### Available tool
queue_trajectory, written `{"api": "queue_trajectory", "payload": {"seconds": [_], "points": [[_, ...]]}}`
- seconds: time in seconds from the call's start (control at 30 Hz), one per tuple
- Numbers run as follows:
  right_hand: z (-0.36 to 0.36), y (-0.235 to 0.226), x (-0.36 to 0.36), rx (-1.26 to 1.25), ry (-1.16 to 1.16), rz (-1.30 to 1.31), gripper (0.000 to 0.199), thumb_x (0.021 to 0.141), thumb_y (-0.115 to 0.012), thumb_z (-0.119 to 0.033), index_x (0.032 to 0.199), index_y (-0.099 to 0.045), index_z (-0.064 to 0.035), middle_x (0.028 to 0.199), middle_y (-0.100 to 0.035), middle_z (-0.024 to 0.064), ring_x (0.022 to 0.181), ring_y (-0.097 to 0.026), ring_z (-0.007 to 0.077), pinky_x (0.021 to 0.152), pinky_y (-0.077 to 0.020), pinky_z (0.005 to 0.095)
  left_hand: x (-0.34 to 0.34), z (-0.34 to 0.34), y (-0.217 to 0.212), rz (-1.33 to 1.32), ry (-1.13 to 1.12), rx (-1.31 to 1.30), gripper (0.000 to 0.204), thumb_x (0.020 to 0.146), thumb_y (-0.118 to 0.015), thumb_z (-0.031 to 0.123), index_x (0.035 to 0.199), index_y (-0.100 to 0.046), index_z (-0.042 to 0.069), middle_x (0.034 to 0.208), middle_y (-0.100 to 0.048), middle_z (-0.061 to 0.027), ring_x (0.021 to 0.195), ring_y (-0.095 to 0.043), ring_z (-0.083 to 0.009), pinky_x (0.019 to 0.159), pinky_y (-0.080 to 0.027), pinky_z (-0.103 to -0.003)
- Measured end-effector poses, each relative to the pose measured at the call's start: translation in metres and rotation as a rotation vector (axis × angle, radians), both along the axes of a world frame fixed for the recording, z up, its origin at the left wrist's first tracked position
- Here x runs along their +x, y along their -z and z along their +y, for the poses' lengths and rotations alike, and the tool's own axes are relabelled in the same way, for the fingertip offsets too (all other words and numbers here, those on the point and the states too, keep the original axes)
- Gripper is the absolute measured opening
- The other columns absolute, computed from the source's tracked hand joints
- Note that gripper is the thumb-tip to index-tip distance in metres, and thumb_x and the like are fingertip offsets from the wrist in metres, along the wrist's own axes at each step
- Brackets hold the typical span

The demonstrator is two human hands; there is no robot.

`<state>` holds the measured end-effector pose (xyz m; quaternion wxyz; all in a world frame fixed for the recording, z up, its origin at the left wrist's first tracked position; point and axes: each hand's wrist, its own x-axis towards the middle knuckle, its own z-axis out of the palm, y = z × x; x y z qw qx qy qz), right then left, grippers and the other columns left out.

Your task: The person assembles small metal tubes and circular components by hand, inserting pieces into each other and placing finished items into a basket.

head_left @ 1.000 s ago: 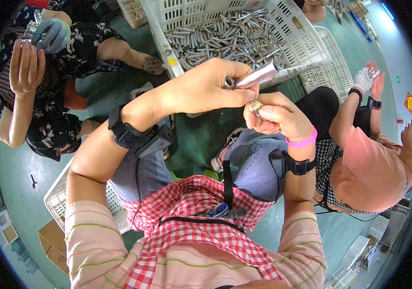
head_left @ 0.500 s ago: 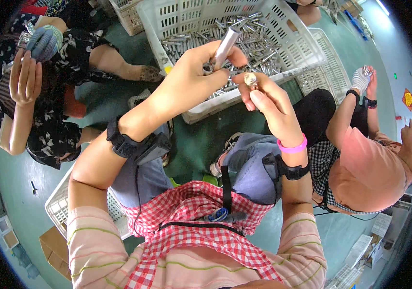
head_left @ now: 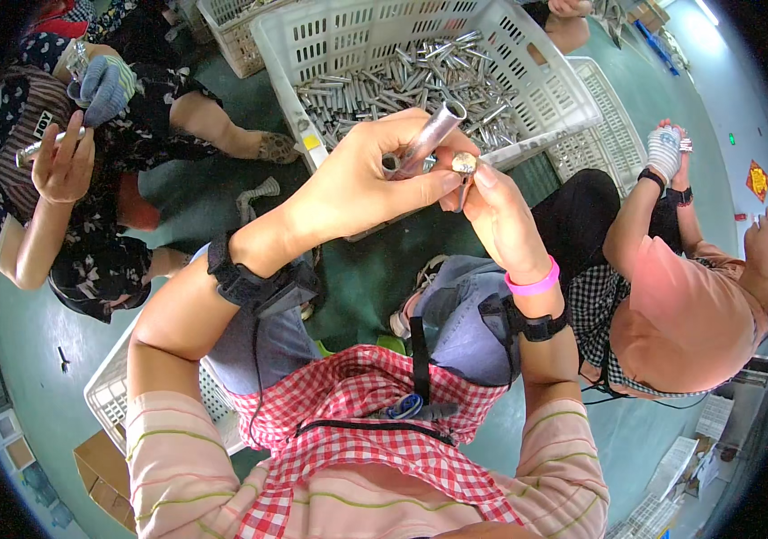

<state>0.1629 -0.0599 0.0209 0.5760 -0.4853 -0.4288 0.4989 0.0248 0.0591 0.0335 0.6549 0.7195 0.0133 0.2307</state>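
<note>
**Tube and cap, tip to tip above the crate**

The left hand point(head_left: 361, 184) wraps closed around a short metal tube point(head_left: 430, 139), held up in the air over the white slotted crate point(head_left: 546, 85) — its long axis tilts up and to the right, open mouth at the top. The right hand point(head_left: 496, 211) sits just beside it on the right, fingers pinched shut on a small silvery cap-like piece point(head_left: 464, 163), which lies against the lower stretch of the tube, touching or very nearly so; I cannot tell which. So the left hand owns the tube, the right hand owns the small piece, and the gap between the two parts is all but gone.

Below them the crate holds a heap of loose tubes point(head_left: 402, 76) lying every which way.

Against half a second ago — the tube leans at much the same angle, but the two hands are now drawn closer, with the small piece pressed in by the tube rather than held apart from it. A second ago the tube lay nearly level, pointing right.
</note>
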Motion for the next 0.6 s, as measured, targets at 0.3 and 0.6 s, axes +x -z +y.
{"api": "queue_trajectory", "payload": {"seconds": [0.3,0.6], "points": [[0.0,0.003,0.005,-0.066,-0.07,0.12,0.043,0.093,-0.034,-0.034,0.115,-0.05,0.0,0.082,-0.047,-0.0027,0.074,-0.041,0.0078,0.069,-0.0342,0.0221,0.0,0.001,-0.001,0.037,0.038,-0.111,0.028,0.085,-0.058,0.007,0.11,-0.053,-0.003,0.09,-0.061,-0.0086,0.079,-0.062,-0.016,0.076,-0.048,-0.026],[0.005,0.007,-0.007,0.073,0.194,-0.109,0.034,0.093,-0.037,-0.03,0.1,-0.053,-0.001,0.083,-0.048,-0.0011,0.078,-0.044,0.0096,0.072,-0.0356,0.0226,0.003,0.002,0.01,-0.01,-0.098,0.16,0.025,0.081,-0.065,0.014,0.1,-0.058,0.001,0.094,-0.057,-0.0047,0.083,-0.055,-0.0109,0.077,-0.043,-0.025]]}}
